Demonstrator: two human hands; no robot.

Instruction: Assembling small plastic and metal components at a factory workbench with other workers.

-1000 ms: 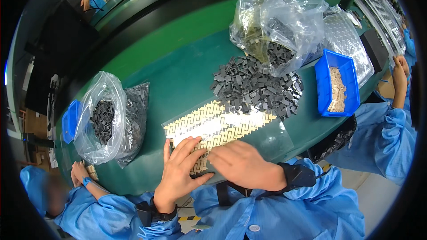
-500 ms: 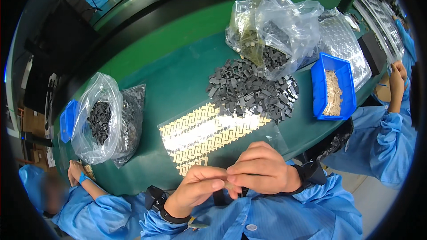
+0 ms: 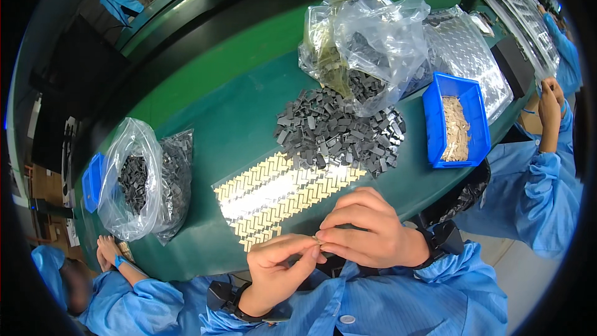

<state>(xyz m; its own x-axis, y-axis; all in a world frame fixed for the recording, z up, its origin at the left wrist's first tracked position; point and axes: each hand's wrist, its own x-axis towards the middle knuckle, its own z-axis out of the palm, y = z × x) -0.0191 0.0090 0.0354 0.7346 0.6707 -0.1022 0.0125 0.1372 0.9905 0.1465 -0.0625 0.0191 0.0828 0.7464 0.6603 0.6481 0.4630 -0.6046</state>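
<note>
Close to my body, in front of the table edge, my left hand [image 3: 280, 270] and my right hand [image 3: 370, 230] meet at the fingertips. Both pinch a small pale tan piece [image 3: 318, 241], mostly covered by the fingers, so its exact kind is unclear. Just beyond them lies a clear sheet [image 3: 249, 198] bearing slanted rows of small cream L-shaped stickers [image 3: 291, 202], with strong glare across its middle. A heap of small dark grey rectangular blocks [image 3: 339, 130] touches the sheet's far edge.
A blue bin [image 3: 433, 127] at right holds tan scraps [image 3: 456, 130]. Clear bags of grey blocks stand at the back [image 3: 385, 43] and left [image 3: 134, 180], near another blue bin [image 3: 92, 183]. Co-workers' hands show at far left [image 3: 107, 252] and right [image 3: 550, 109].
The view has shifted, so the table things sit further left. My fingertips stay together; the pale piece that showed below them is now mostly hidden between them.
</note>
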